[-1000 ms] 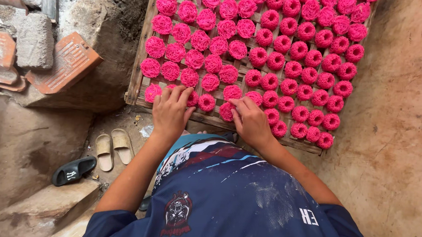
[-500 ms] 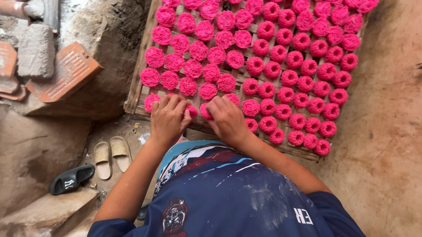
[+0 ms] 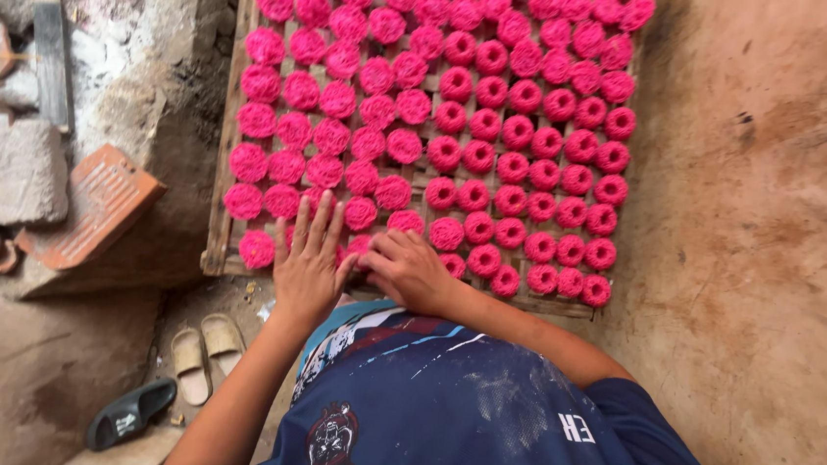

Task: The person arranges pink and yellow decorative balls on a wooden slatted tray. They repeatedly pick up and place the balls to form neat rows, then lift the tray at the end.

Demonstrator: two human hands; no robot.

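Fingers of the left hand lie flat and spread on pink bundles at the rack's bottom edge; the right hand curls over 1. A bump could push them off.

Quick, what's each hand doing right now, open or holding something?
Left hand: open, fingers spread flat on the bright pink round bundles at the wooden tray's near edge.
Right hand: fingers curled over a pink bundle there; a firm grip cannot be told.
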